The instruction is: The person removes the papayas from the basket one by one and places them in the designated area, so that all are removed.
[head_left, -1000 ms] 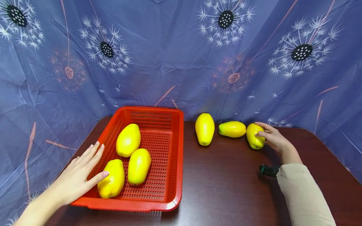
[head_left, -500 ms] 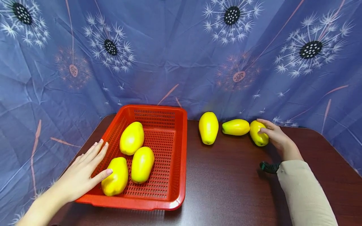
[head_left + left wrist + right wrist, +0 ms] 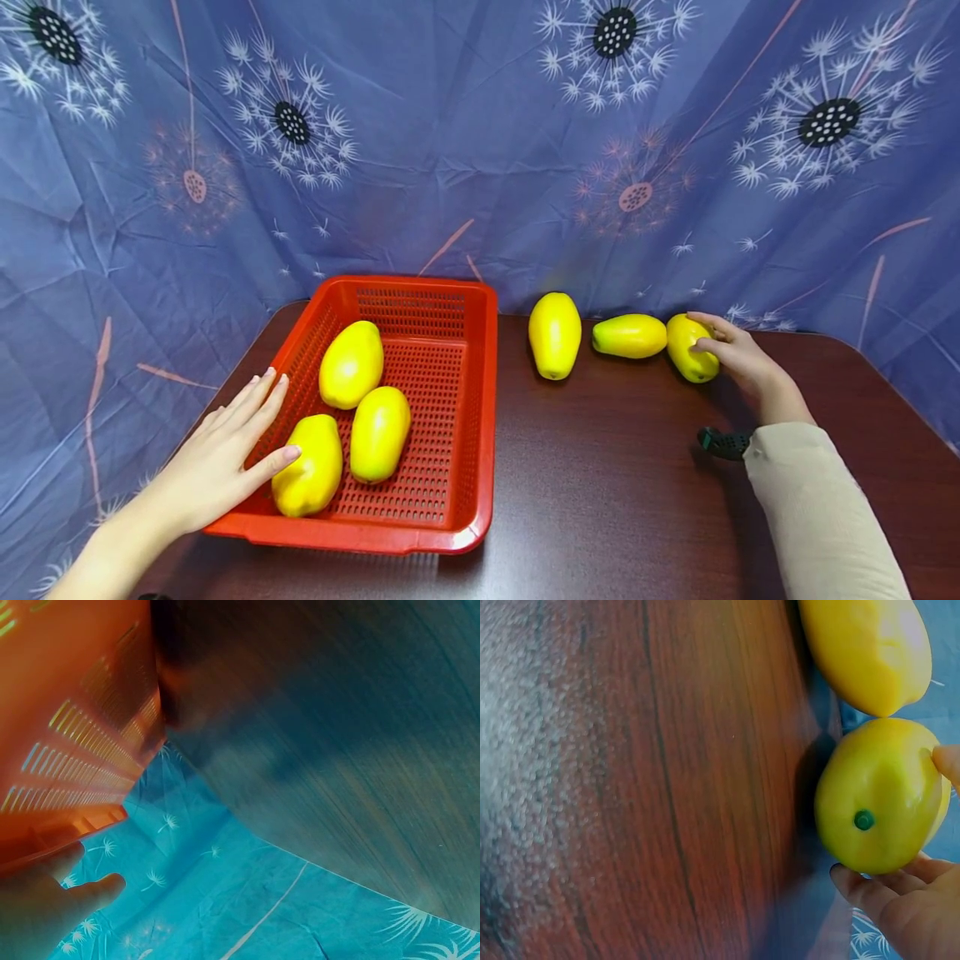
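My right hand (image 3: 750, 360) holds the rightmost yellow papaya (image 3: 688, 350) at the back of the table, thumb on one side and fingers on the other. The right wrist view shows this papaya's green stem spot, with a second papaya (image 3: 874, 656) right beside its far end. My left hand (image 3: 217, 462) rests over the left rim of the red basket (image 3: 480, 417), fingers straight and spread. Its thumb reaches over a papaya (image 3: 311, 471) inside. Two more papayas lie in the basket, one at the back (image 3: 351, 364) and one in the middle (image 3: 380, 433).
Between basket and right hand, one papaya (image 3: 555, 336) stands lengthwise and another (image 3: 628, 336) lies sideways. A blue dandelion-print cloth (image 3: 435, 167) hangs behind the dark brown table (image 3: 600, 500). A black strap (image 3: 723, 443) shows by the right wrist.
The papaya in my right hand has turned slightly, its near end swinging right. My left hand stays on the basket rim. The whole head view has shifted a little.
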A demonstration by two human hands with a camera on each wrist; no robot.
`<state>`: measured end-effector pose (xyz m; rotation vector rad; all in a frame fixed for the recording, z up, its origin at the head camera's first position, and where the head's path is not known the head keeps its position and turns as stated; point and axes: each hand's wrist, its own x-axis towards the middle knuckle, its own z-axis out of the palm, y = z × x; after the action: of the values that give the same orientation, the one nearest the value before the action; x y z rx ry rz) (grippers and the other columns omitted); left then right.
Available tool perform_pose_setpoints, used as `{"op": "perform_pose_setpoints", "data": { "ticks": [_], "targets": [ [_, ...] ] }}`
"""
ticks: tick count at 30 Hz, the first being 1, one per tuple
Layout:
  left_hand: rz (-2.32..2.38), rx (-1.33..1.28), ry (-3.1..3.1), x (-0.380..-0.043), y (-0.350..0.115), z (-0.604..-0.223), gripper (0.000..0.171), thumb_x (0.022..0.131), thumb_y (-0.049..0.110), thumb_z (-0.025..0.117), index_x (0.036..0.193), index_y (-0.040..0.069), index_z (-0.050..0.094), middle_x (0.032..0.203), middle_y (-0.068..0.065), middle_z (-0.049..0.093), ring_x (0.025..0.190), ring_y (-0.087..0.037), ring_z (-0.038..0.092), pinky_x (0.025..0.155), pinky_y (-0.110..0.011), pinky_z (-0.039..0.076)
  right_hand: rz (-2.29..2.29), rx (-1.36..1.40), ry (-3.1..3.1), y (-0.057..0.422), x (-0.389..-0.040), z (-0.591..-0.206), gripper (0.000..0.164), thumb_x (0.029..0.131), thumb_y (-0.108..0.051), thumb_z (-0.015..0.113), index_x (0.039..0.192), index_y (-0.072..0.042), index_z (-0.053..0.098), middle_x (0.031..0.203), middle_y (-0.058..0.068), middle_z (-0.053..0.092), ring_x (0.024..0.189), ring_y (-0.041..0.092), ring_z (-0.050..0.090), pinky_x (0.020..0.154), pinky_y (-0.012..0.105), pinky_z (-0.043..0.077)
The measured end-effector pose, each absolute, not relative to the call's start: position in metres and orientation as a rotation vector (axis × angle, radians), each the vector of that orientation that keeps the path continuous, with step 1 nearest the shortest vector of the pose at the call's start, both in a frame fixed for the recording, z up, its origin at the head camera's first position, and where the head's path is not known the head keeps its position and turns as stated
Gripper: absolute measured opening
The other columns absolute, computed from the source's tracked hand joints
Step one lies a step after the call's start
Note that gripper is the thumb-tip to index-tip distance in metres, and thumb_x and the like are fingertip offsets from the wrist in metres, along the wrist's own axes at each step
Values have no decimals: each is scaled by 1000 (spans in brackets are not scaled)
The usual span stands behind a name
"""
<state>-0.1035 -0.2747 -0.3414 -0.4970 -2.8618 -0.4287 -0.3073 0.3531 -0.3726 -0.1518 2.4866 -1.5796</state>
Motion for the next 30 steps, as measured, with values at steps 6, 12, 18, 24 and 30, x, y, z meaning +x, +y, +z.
{"op": "perform_pose_setpoints", "data": {
  "ticks": [6,12,18,24,30],
  "targets": [
    [-422,-506,-2858,-104,-274,-343,80,87,42,61,148,7,22,154,-14,15,142,-29,9,99,-64,20,-1588,-160,2489,354,-306,-371,56,95,-14,52,146,-22,30,141,29,18,86,-2,47,71,22,48],
    [-426,-498,-2864,-104,-275,-342,80,88,42,60,149,7,21,155,-13,13,142,-27,7,101,-64,18,-1505,-122,2539,354,-306,-360,58,97,-22,50,149,-22,25,146,35,8,93,-1,42,75,23,46],
    [-424,-500,-2863,-104,-275,-342,80,88,41,60,149,8,21,155,-13,13,142,-26,7,101,-64,18,-1402,-121,2687,351,-306,-341,55,97,-26,48,148,-23,27,147,34,7,94,-2,46,83,36,43],
    [-425,-500,-2860,-104,-275,-342,80,88,42,60,149,7,21,155,-13,14,142,-28,8,100,-64,18,-1453,-165,2664,339,-305,-321,56,97,-28,49,148,-24,27,150,29,3,129,45,25,98,63,27],
    [-412,-500,-2849,-103,-275,-343,80,87,42,61,148,7,23,154,-14,16,141,-29,10,99,-65,20,-1567,-178,2592,313,-304,-301,58,96,-32,52,148,-24,27,152,26,4,130,42,25,102,60,24]
  ]
}}
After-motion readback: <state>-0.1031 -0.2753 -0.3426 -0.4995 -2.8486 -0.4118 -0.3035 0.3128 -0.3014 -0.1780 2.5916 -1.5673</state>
